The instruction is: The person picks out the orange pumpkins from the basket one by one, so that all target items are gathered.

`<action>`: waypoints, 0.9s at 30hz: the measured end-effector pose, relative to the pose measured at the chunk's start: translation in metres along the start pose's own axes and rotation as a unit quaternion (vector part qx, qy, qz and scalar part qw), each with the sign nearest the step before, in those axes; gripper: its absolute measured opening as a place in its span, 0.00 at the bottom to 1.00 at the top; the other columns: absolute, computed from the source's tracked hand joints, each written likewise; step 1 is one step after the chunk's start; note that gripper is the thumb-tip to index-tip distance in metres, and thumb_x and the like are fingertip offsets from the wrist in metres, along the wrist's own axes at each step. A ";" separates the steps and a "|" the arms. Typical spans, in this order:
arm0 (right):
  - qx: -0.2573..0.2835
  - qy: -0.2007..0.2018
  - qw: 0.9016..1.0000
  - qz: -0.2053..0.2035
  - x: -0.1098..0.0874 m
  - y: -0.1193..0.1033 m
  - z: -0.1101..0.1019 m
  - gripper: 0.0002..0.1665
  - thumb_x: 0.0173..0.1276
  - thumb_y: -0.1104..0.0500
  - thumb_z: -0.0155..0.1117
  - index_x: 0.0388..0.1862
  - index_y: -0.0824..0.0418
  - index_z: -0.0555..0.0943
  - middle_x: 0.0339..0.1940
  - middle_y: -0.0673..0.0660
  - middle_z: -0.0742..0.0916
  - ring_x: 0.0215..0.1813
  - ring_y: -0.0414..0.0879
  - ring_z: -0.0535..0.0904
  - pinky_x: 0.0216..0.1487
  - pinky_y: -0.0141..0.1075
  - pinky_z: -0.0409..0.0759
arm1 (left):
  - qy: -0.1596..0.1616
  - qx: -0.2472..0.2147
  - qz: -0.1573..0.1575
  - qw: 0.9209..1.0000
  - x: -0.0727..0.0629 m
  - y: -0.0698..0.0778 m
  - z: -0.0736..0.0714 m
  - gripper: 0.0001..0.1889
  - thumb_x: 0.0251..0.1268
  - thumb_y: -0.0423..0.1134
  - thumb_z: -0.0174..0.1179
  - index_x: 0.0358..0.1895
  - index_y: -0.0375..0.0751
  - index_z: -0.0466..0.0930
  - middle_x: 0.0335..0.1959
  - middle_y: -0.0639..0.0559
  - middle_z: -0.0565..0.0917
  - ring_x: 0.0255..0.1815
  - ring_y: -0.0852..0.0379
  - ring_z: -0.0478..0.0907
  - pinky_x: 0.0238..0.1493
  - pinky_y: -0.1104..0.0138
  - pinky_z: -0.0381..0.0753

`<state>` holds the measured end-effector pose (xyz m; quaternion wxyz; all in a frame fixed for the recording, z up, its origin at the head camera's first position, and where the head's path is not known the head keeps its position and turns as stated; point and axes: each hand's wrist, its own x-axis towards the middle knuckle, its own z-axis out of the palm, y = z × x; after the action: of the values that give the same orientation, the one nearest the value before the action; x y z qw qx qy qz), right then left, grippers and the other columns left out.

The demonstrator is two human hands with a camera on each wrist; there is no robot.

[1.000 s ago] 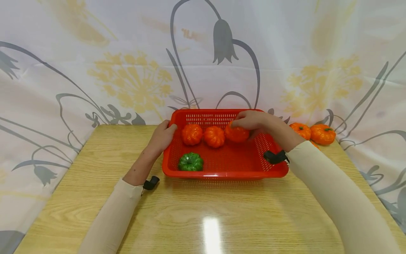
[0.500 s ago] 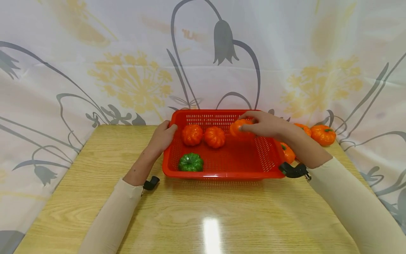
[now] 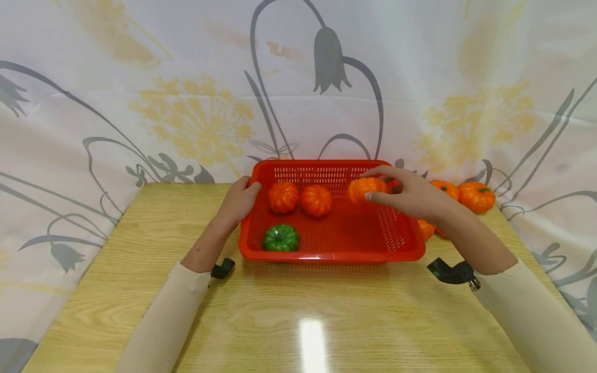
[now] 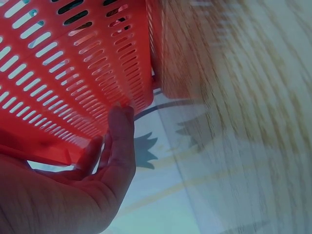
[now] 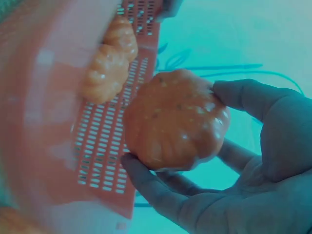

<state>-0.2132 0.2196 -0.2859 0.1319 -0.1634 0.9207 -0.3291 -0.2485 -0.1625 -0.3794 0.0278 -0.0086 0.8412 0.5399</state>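
Note:
A red perforated plastic basket (image 3: 336, 256) stands on the wooden table. My left hand (image 3: 239, 199) grips its left rim, thumb on top; the left wrist view shows the fingers against the slotted outer wall (image 4: 73, 73). Over the basket's back right part, my right hand (image 3: 410, 194) holds a small orange pumpkin (image 3: 365, 189) between thumb and fingers. In the right wrist view this pumpkin (image 5: 175, 122) is lifted off the basket floor. Two orange pumpkins (image 3: 283, 197) (image 3: 316, 201) sit side by side at the back left inside, and a green pumpkin (image 3: 281, 238) at the front left.
Several more orange pumpkins (image 3: 476, 197) lie on the table (image 3: 261, 321) to the right of the basket, partly behind my right forearm. A flower-patterned cloth (image 3: 196, 62) hangs along the back and sides of the table.
My right hand has lifted the orange pumpkin from beside the other two and carried it to the right, its forearm shifting right too. My left hand has stayed on the rim.

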 end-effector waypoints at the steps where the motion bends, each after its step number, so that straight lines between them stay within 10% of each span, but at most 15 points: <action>1: 0.002 0.006 1.000 -0.004 -0.003 0.002 0.000 0.35 0.75 0.39 0.67 0.77 0.46 0.73 0.77 0.64 0.72 0.69 0.68 0.75 0.64 0.62 0.79 | 0.001 0.002 0.001 1.000 0.000 0.000 0.000 0.22 0.82 0.47 0.43 0.61 0.31 0.74 0.49 0.36 0.79 0.44 0.44 0.81 0.41 0.64 0.81; 10: 0.019 0.078 0.995 -0.057 -0.034 0.019 0.006 0.32 0.75 0.49 0.72 0.75 0.49 0.75 0.74 0.60 0.76 0.64 0.67 0.80 0.66 0.62 0.78 | -0.001 0.001 0.001 1.000 0.000 0.002 0.000 0.22 0.82 0.46 0.43 0.61 0.32 0.74 0.48 0.36 0.79 0.44 0.43 0.80 0.41 0.63 0.80; 17: 0.035 0.150 0.987 -0.055 -0.058 0.032 0.007 0.29 0.71 0.55 0.75 0.69 0.48 0.78 0.66 0.53 0.81 0.61 0.59 0.83 0.52 0.25 0.81 | -0.002 0.002 0.000 1.000 0.001 0.001 -0.001 0.22 0.83 0.47 0.42 0.62 0.33 0.73 0.50 0.35 0.79 0.46 0.43 0.80 0.43 0.62 0.80; 27: 0.076 0.222 0.966 -0.107 -0.076 0.062 0.009 0.32 0.66 0.71 0.74 0.67 0.60 0.78 0.64 0.48 0.77 0.53 0.38 0.81 0.57 0.17 0.75 | -0.004 -0.001 -0.004 1.000 -0.002 0.002 -0.001 0.22 0.83 0.47 0.43 0.62 0.32 0.73 0.49 0.37 0.79 0.45 0.44 0.80 0.43 0.62 0.80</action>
<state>-0.1535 0.2893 -0.3226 -0.0998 -0.1733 0.8761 -0.4387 -0.2468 -0.1624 -0.3769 0.0332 -0.0103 0.8407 0.5404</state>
